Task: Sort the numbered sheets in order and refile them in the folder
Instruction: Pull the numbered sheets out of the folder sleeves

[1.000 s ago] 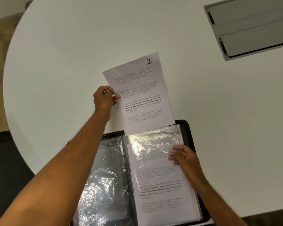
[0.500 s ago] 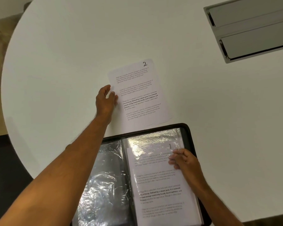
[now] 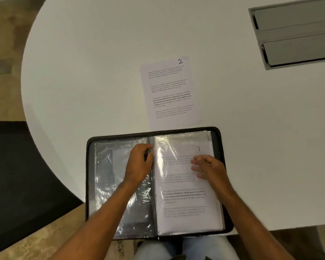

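Note:
A black zip folder (image 3: 217,136) lies open at the table's near edge, its clear plastic sleeves catching the light. The sheet numbered 1 (image 3: 184,201) sits inside the right-hand sleeve. Just beyond the folder, the sheet numbered 2 (image 3: 170,91) lies flat on the table with nothing holding it. My left hand (image 3: 139,164) is at the folder's spine, near the top. Its fingers curl over the inner edge of the plastic sleeve there, with the fingertips hidden. My right hand (image 3: 208,167) rests on the sleeve over sheet 1, fingers loose and spread.
The white round table (image 3: 83,81) curves away on the left. A grey recessed cable box (image 3: 293,34) is set into its far right. A black chair (image 3: 17,175) stands at the left, below the table edge. The folder's near edge overhangs my lap.
My left hand let go of sheet 2, which now lies on the table, and came back to the folder's spine. My right hand shifted slightly lower on sheet 1.

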### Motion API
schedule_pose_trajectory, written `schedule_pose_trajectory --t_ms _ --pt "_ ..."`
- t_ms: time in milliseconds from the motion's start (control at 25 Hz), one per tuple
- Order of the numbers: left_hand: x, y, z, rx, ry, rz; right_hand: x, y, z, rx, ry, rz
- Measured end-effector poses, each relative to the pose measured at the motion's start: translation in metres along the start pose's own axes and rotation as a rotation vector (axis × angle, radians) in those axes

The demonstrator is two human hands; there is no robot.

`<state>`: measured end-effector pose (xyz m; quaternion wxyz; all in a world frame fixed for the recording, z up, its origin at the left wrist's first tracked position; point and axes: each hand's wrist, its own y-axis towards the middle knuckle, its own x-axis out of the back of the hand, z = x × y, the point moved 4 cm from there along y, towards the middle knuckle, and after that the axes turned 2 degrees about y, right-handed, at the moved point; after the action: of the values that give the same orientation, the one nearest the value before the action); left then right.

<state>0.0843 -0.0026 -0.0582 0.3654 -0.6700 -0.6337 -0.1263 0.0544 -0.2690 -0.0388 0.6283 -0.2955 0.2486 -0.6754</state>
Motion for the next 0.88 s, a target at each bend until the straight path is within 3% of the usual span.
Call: schedule_pose_trajectory --t_ms 240,440,640,880 --pt "0.001 -0.050 0.014 0.169 -0.195 0.095 -0.034 -0.036 0.018 0.014 0.002 0.141" --pt "0.014 -0.077 0.017 0.351 -0.602 0.284 -0.090 -0.058 0.023 -0.006 0.097 0.274" --pt "0.034 -0.100 0.040 0.382 -0.679 0.303 -0.151 -0.063 0.012 -0.015 0.148 0.351" --pt "0.071 -0.123 0.079 0.455 -0.703 0.193 -0.206 -0.067 0.001 -0.011 0.168 0.438"
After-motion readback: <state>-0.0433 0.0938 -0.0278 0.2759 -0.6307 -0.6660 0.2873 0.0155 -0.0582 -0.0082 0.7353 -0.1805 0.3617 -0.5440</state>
